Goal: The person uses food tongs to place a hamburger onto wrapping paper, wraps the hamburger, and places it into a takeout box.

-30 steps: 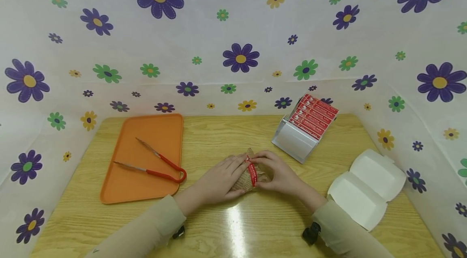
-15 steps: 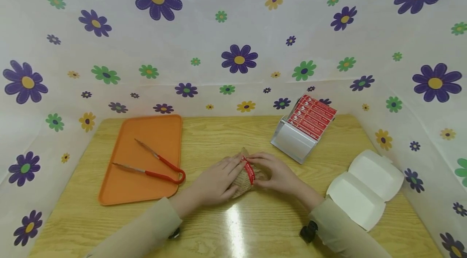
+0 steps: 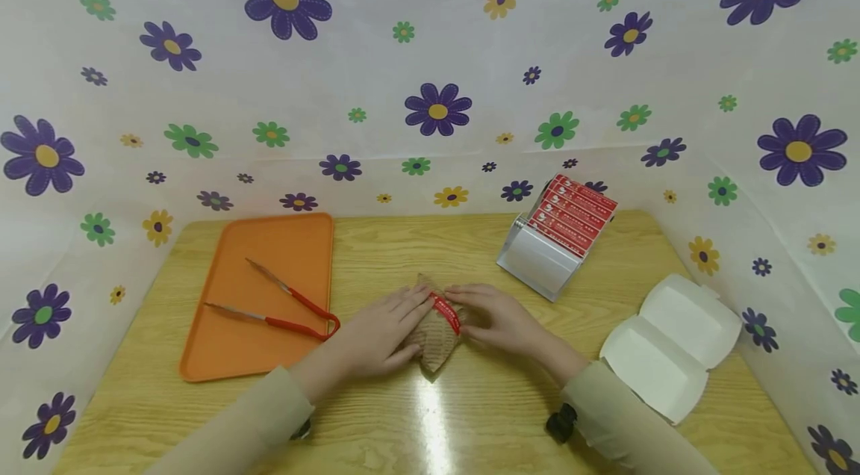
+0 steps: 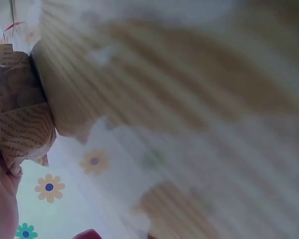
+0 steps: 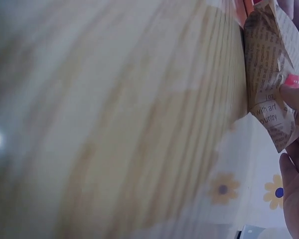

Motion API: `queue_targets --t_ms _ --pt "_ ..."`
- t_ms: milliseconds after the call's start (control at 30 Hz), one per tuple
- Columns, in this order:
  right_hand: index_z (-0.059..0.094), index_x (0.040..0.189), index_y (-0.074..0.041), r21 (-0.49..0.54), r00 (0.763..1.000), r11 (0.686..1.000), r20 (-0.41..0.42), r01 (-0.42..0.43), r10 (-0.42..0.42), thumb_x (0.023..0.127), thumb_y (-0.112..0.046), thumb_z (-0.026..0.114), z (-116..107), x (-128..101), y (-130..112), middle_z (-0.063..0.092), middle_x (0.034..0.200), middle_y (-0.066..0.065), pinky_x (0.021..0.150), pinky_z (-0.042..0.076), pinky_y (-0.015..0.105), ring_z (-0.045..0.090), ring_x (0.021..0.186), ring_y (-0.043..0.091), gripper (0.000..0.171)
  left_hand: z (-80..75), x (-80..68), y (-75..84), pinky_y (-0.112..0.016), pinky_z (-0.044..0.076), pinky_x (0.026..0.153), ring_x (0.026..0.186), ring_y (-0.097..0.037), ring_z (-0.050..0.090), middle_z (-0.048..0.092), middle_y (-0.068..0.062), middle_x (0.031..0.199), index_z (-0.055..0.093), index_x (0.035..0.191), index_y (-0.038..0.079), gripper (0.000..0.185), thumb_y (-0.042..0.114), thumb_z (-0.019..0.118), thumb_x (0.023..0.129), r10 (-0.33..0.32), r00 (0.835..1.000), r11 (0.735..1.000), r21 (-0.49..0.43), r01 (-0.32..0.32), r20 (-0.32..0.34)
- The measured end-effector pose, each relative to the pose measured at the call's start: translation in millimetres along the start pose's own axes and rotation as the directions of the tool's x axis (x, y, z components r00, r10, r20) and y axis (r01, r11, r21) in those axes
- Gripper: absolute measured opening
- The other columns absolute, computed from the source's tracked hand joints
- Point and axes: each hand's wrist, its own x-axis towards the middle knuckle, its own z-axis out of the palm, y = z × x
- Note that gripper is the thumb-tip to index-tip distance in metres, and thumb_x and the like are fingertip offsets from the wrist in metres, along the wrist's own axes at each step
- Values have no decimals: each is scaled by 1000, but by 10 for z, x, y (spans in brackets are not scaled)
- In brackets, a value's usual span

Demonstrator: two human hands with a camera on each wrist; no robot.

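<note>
Both hands flat on paper parcel

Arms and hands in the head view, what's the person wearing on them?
Both forearms are covered by long, loose beige sleeves, left sleeve and right sleeve, ending at the wrists. The left hand and right hand are bare. A small black device sits under the right wrist, and another dark one shows at the left cuff.
</note>
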Motion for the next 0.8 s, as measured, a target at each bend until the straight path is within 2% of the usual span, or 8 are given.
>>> queue_targets --t_ms 167,333,500,600,633,700,800 --pt "66 141 -2 -31 1000 999 -27 -9 8 89 -9 82 18 29 -22 68 144 15 117 50 55 64 134 36 55 -4 -66 9 -42 36 131 160 -29 36 33 -16 173 32 166 2 74 44 51 108 -15 1000 1000 15 15 -7" --pt "66 140 -1 -46 994 996 -85 -77 73 89 -8 83 -28 -10 -73 70 141 17 115 52 55 66 131 37 54 7 -99 26 -45 43 127 157 -33 42 39 -19 170 37 164 1 77 50 54 107 -39 999 998 54 41 -37" --pt "68 137 0 12 973 990 -184 -138 138 89 -1 82 -119 -141 -108 72 137 18 112 53 59 66 129 40 50 -15 -111 45 -46 47 123 149 -34 52 48 -19 164 43 161 2 81 59 57 104 -85 994 991 102 91 -63" --pt "69 135 0 37 953 987 -258 -154 159 89 1 82 -193 -239 -108 73 135 18 110 54 57 67 127 41 47 -18 -117 35 -45 49 122 145 -33 56 54 -19 158 48 158 2 79 57 59 103 -79 993 987 135 91 -93" --pt "69 134 1 50 946 986 -280 -158 165 89 2 81 -224 -272 -110 73 135 18 110 55 54 67 126 41 47 -17 -120 30 -45 49 122 144 -33 56 55 -19 157 49 157 2 77 56 60 103 -75 992 986 141 89 -102" --pt "70 133 1 75 930 984 -322 -162 178 89 4 80 -299 -346 -119 73 134 19 112 55 41 67 126 40 46 -8 -127 18 -46 49 121 143 -33 57 56 -19 156 50 156 1 73 51 60 104 -64 991 986 146 81 -116" --pt "69 135 0 136 908 973 -355 -187 224 91 4 78 -429 -475 -144 72 136 19 113 46 16 65 129 19 45 10 -133 7 -46 48 122 143 -33 56 55 -19 157 50 156 1 69 46 59 105 -54 991 986 149 72 -121"
